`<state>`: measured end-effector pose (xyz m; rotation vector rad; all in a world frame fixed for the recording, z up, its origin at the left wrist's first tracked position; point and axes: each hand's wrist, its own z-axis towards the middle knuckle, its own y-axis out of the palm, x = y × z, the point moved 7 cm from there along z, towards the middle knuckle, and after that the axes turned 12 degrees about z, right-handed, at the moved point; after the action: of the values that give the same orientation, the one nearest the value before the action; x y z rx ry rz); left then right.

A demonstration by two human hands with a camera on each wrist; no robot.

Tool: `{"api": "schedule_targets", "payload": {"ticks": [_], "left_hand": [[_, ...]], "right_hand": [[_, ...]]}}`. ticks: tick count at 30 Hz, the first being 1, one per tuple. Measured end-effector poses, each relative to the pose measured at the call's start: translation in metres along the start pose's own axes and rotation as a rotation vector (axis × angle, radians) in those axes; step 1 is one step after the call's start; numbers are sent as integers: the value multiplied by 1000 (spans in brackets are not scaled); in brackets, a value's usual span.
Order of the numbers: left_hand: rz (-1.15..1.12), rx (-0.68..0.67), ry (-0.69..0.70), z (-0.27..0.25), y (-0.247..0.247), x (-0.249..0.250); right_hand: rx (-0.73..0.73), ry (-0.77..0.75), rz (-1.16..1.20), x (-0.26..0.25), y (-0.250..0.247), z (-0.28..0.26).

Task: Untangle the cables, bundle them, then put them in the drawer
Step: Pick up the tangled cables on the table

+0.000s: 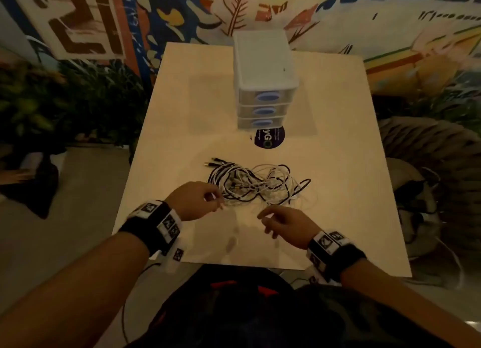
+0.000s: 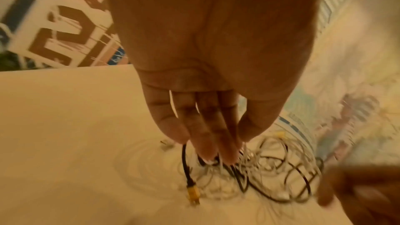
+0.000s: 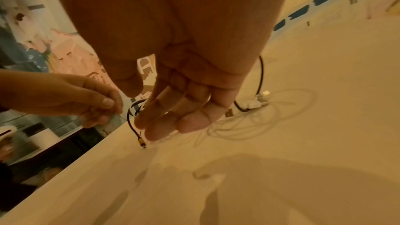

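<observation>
A tangle of black and white cables (image 1: 257, 183) (image 2: 270, 177) lies on the pale table (image 1: 182, 139), in front of a white three-drawer unit (image 1: 263, 61) with all drawers closed. My left hand (image 1: 218, 203) (image 2: 216, 146) is at the tangle's left edge and pinches a black cable. That cable's yellow plug (image 2: 191, 192) (image 3: 141, 142) hangs down to the table. Thin white strands also run through the left fingers. My right hand (image 1: 263, 217) (image 3: 164, 126) hovers at the front of the tangle, fingers curled, with a thin white cable looped across them.
A round dark sticker (image 1: 268, 139) lies on the table in front of the drawer unit. More white cable (image 3: 259, 119) is coiled to the right of my right hand. Plants (image 1: 52, 100) stand left of the table and bundled cloth (image 1: 429, 191) lies to its right.
</observation>
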<state>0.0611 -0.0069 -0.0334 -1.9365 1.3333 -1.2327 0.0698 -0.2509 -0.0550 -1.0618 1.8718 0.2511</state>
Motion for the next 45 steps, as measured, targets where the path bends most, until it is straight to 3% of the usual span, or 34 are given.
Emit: {"api": "schedule_targets", "payload": {"ticks": [4,9,12,24,29,36,40,43,45], "left_hand": [[336,11,23,8,17,12],[477,69,-24,19,23,8],[422,126,-19,22,21,7],[281,92,-68,33,18,-7],[256,73,-70,36,14,-8],[144,100,-134,38,-1,-13],[64,238,-120,34,-28,5],[-24,391,-69,34,-54,30],[-83,370,-21,42,-60,46]], "right_hand": [[-52,51,-60,-7,16,30],[-20,70,-142,-11,29,62],[73,23,-173,-18,25,73],[247,53,-628,-35,3,102],[301,47,-560,-39,-10,103],[483,-153,-278,-64,-45,81],[598,-236,-259,-76,-59,69],[564,-204,-309,-86,-66,66],[533,-195,-343,-92,-67,66]]}}
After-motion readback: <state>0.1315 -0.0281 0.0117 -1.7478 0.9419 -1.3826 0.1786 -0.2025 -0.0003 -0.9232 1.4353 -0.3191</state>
